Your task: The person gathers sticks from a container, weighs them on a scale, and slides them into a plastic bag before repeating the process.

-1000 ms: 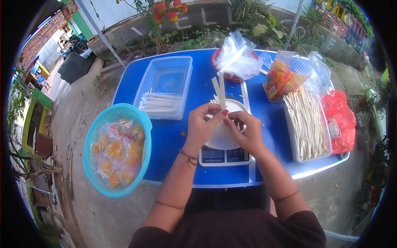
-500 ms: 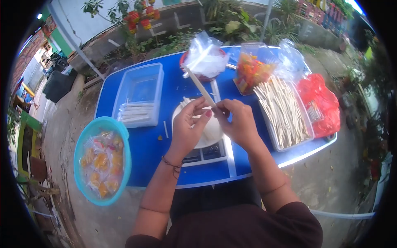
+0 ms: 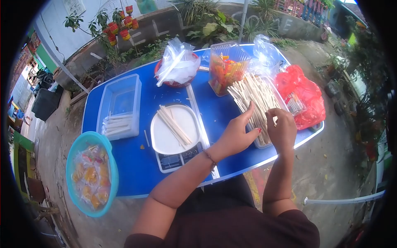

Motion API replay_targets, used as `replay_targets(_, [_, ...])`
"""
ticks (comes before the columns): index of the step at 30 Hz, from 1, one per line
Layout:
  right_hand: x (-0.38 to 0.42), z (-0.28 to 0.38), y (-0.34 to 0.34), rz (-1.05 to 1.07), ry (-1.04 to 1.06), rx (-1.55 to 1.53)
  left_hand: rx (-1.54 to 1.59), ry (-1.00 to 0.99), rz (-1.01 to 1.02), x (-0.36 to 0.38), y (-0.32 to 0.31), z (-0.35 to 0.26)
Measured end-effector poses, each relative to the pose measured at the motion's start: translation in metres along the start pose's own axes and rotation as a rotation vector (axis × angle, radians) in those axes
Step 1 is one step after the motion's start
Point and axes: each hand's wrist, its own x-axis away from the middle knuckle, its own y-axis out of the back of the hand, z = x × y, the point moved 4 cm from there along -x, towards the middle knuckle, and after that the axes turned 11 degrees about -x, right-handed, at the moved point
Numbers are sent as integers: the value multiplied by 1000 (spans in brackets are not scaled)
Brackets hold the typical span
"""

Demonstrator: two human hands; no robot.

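A heap of thin pale sticks [image 3: 253, 96] fills a clear plastic tray [image 3: 264, 146] on the right of the table. My left hand [image 3: 237, 135] is over the tray's near-left side, thumb and fingers apart, with no item visible in it. Beside it, my right hand [image 3: 283, 130] is at the tray's near-right part, fingers curled into a pinch over the sticks; what they hold, if anything, is hidden. Several sticks [image 3: 175, 128] lie slantwise on the white plate [image 3: 161, 142] of a digital kitchen scale [image 3: 168, 162], left of my hands.
A clear box [image 3: 135, 97] with white stick packs stands at left, near a turquoise basin [image 3: 69, 182] of bagged food. Along the back are a red basket [image 3: 182, 83] with plastic bags and a tub [image 3: 215, 78] of orange packets. A red bag [image 3: 312, 103] lies far right.
Both hands have moved right, from above the scale to the stick tray. The stick they held up is out of them, and sticks on the scale are now uncovered. The view has shifted right.
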Motion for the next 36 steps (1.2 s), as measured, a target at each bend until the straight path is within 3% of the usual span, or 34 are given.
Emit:
replay_targets(3, [3, 6, 2, -39, 30, 9, 40, -24, 9, 1, -7, 5])
replay_targets(6, [7, 23, -11, 68, 39, -167, 21, -39, -60, 9, 2, 5])
replay_targets(9, [10, 50, -31, 131, 113, -275, -175, -10, -162, 28, 25, -2])
replay_targets(10, [10, 59, -38, 156, 145, -300, -315, -99, -289, 36, 33, 2])
replay_targets(17, [14, 119, -90, 390, 316, -504, -875, -172, -545, 103, 100, 7])
replay_targets(21, [24, 151, -125, 481, 425, -484, -1109, -100, -696, 135, 131, 14])
replay_targets(27, [41, 174, -158, 511, 429, -363, -1230, 39, -741, 152, 147, 32])
replay_targets(33, [34, 172, -156, 646, 334, -580, -1150, 47, -739, 150, 147, 33])
replay_targets(36, [16, 174, -151, 469, 473, -516, -1126, 52, -775, 142, 162, 24])
